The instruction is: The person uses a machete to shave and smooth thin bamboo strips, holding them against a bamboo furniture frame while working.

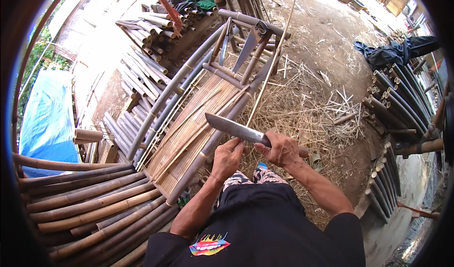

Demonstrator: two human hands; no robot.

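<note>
My right hand point(281, 150) is closed around the handle of a machete point(236, 129), whose broad blade points left across the front of my body. A long thin bamboo strip point(269, 68) runs from the blade up and away to the far end of the bench. My left hand point(228, 158) is closed in a pinch just under the blade, at the strip's near end; the blade hides part of the strip there. Left of my hands stands a bamboo bench point(189, 120) with a slatted top, and several loose strips point(189, 137) lie along it.
Two handsaws point(247, 52) hang at the bench's far end. Bamboo poles are stacked at the left point(94, 205), far left point(146, 30) and right point(397, 97). Shavings point(317, 111) litter the dirt floor. A blue tarp point(49, 116) lies at the left; dark cloth point(397, 49) drapes the right stack.
</note>
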